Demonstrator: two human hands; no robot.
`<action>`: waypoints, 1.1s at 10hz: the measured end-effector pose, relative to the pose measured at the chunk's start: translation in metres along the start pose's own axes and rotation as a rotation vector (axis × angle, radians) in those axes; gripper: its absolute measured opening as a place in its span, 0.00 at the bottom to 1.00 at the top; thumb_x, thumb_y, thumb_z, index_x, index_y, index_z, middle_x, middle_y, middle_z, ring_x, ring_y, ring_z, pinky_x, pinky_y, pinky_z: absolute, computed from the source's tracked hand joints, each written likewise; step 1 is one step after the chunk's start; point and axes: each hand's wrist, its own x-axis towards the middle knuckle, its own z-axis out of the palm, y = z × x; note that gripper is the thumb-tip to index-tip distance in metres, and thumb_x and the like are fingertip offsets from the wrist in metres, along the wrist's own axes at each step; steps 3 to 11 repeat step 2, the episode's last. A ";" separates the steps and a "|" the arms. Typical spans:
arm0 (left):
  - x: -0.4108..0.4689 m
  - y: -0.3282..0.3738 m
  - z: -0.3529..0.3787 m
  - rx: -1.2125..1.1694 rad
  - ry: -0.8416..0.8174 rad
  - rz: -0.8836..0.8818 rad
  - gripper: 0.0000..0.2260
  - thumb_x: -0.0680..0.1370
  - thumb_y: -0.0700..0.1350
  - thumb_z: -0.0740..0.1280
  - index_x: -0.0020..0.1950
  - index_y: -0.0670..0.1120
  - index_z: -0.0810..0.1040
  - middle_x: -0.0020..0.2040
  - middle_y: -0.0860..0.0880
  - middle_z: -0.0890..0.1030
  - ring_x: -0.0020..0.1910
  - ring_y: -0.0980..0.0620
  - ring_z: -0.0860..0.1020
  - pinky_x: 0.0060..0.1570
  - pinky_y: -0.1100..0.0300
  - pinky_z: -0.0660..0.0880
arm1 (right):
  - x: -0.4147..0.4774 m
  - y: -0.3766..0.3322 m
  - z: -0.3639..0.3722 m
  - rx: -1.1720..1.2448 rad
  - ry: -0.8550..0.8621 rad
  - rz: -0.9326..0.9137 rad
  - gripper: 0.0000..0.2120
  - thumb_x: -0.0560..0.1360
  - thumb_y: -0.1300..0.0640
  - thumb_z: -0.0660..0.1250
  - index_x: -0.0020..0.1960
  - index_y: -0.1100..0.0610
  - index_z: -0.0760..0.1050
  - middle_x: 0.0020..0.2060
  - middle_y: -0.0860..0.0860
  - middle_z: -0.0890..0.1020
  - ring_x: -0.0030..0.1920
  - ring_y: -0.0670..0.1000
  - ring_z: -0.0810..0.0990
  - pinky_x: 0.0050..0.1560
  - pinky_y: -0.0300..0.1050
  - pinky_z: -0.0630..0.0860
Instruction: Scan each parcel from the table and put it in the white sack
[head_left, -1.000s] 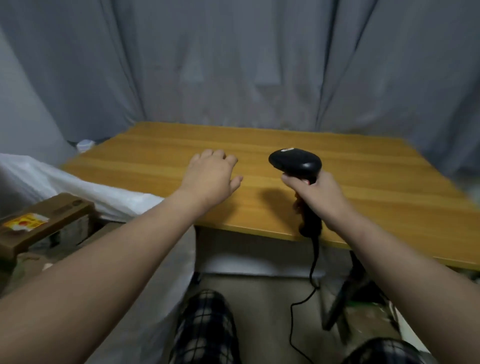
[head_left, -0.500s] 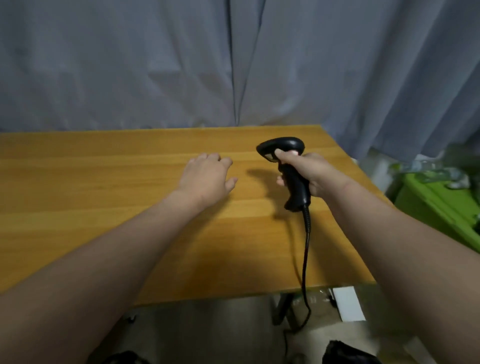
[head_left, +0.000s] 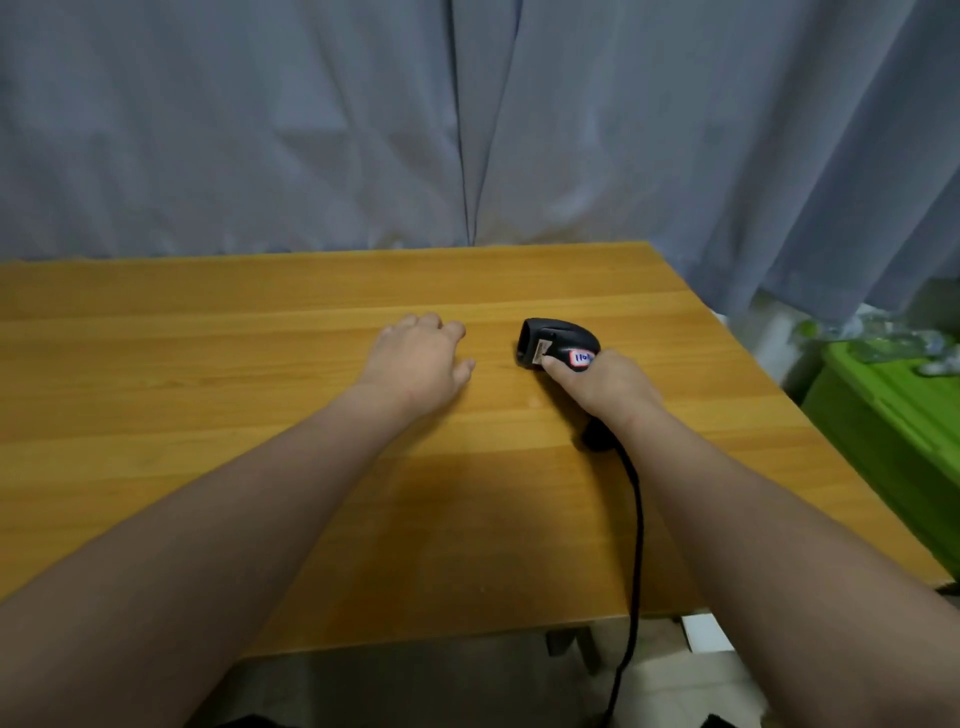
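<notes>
— Any parcel near?
— None in view, nor the sack; right hand (head_left: 602, 382) grips the scanner (head_left: 558, 345) lying on the counter (head_left: 208, 364), nose pointing away; left hand (head_left: 415, 364) rests beside it, fingers relaxed.

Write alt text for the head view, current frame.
A right hand grips a black scanner down at a wooden table, its cable trailing off the near edge. The left hand lies palm down, holding nothing, just left of it. Grey curtain behind, green box at right.
</notes>
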 end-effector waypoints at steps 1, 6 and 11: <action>-0.007 0.002 -0.003 0.005 0.009 0.003 0.21 0.81 0.56 0.57 0.71 0.47 0.68 0.65 0.44 0.73 0.65 0.42 0.69 0.62 0.50 0.67 | -0.008 0.000 -0.002 -0.029 0.020 0.006 0.36 0.71 0.29 0.60 0.61 0.59 0.69 0.43 0.51 0.76 0.46 0.56 0.78 0.43 0.46 0.72; -0.016 0.002 -0.012 0.020 0.067 0.006 0.21 0.81 0.56 0.58 0.70 0.47 0.69 0.64 0.44 0.74 0.65 0.43 0.70 0.61 0.50 0.67 | -0.018 0.000 -0.007 -0.050 0.056 -0.006 0.36 0.71 0.30 0.62 0.63 0.60 0.66 0.48 0.53 0.76 0.52 0.57 0.78 0.45 0.47 0.73; -0.016 0.002 -0.012 0.020 0.067 0.006 0.21 0.81 0.56 0.58 0.70 0.47 0.69 0.64 0.44 0.74 0.65 0.43 0.70 0.61 0.50 0.67 | -0.018 0.000 -0.007 -0.050 0.056 -0.006 0.36 0.71 0.30 0.62 0.63 0.60 0.66 0.48 0.53 0.76 0.52 0.57 0.78 0.45 0.47 0.73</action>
